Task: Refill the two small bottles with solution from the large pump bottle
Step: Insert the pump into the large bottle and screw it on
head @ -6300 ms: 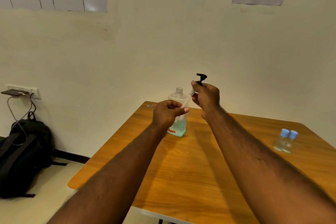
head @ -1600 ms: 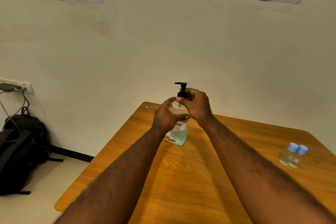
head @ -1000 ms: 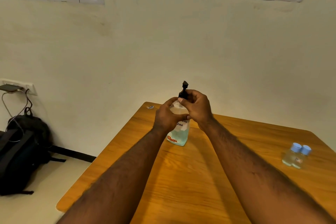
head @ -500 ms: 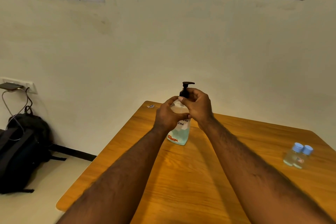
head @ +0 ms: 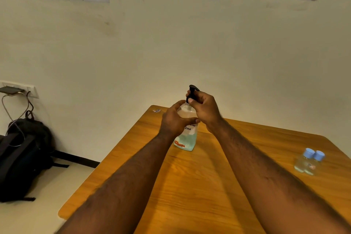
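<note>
The large clear pump bottle [head: 186,138], with pale blue liquid low inside, stands upright at the far side of the wooden table [head: 199,186]. My left hand [head: 175,119] grips the bottle's body from the left. My right hand [head: 204,108] pinches the black pump head [head: 192,91] at the bottle's neck. Two small clear bottles [head: 308,163] with blue caps on stand side by side, touching, near the table's right edge, far from both hands.
A black backpack [head: 22,157] lies on the floor at the left under a wall socket [head: 17,88] with a cable. Paper sheets hang on the wall. A small sticker [head: 156,110] lies at the table's far corner.
The pump, held above the open bottle 6.3 s ago, now sits in the neck. Over the last second the pump head has kept turning under my right hand; my left hand stayed put.
</note>
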